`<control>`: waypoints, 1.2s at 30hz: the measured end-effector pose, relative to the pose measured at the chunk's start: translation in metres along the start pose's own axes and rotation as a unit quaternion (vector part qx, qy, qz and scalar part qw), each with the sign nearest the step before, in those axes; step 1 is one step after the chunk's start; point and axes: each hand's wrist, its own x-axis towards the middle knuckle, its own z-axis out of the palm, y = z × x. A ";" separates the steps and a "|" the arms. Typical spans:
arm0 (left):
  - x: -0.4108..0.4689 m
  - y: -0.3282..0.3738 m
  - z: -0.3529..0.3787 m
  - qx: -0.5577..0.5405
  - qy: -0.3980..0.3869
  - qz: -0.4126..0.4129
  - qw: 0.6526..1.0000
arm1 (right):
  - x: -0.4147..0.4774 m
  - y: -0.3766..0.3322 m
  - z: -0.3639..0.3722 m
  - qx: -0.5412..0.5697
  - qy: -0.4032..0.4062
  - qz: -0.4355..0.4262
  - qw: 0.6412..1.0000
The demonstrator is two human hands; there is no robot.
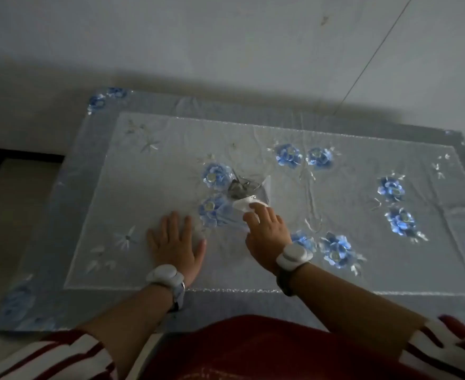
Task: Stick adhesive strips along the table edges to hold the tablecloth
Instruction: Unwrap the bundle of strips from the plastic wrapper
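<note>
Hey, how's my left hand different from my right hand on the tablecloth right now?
The left hand lies flat, fingers straight, on the tablecloth; the right hand reaches farther toward the middle. The left hand touches only cloth; the right hand's fingers touch a white piece. Both wear white wristbands.

Cloth (157,187): sheer grey-white centre panel, blue-grey border, silvery trim line between them. Blue flowers (216,175) with pale centres, stitched in clusters at centre, at 3 o'clock and in the 7 and 11 o'clock corners. Silver-white leaf and star sprigs at 9 and 11 o'clock. Packet (246,189) at centre: clear film, dark grey inside. Strip (243,205) at its 6 o'clock: white. Wristbands (165,274): white, both. Sleeves (61,357): red-and-white stripes. Lap (253,346), 6 o'clock: dark red. Wall (226,37): plain off-white. Floor (12,201), 9 o'clock: beige.
</note>
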 end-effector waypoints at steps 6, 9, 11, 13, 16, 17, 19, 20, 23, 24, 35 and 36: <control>0.007 -0.012 -0.002 -0.014 0.011 0.022 1.000 | 0.007 0.003 -0.016 0.063 -0.062 0.094 0.992; 0.012 -0.023 -0.004 -0.007 0.015 0.055 0.998 | 0.005 0.006 -0.020 0.132 -0.069 0.158 0.976; 0.017 -0.023 -0.010 -0.017 0.013 0.053 0.998 | 0.003 0.005 -0.023 0.159 -0.082 0.174 0.968; 0.023 -0.013 -0.019 -0.059 0.002 0.029 0.998 | 0.003 0.004 -0.027 0.190 -0.077 0.183 0.961; 0.036 0.010 -0.039 -0.172 -0.012 0.021 0.985 | 0.006 0.002 -0.034 0.213 -0.064 0.190 0.956; 0.040 0.018 -0.046 -0.237 -0.023 0.026 0.971 | 0.008 0.001 -0.037 0.219 -0.064 0.192 0.955; 0.043 0.036 -0.064 -0.356 -0.065 0.034 0.932 | 0.011 0.000 -0.041 0.234 -0.058 0.194 0.951; 0.044 0.044 -0.072 -0.395 -0.077 0.036 0.915 | 0.012 0.000 -0.042 0.241 -0.054 0.194 0.949; 0.046 0.057 -0.082 -0.458 -0.080 0.027 0.885 | 0.013 0.000 -0.044 0.261 -0.049 0.206 0.942; 0.046 0.059 -0.083 -0.469 -0.079 0.023 0.879 | 0.013 0.000 -0.044 0.270 -0.044 0.209 0.939; 0.048 0.063 -0.084 -0.474 -0.120 0.005 0.872 | 0.012 0.003 -0.050 0.357 -0.020 0.203 0.912; 0.048 0.063 -0.086 -0.472 -0.119 0.011 0.873 | 0.012 0.004 -0.050 0.365 -0.019 0.205 0.908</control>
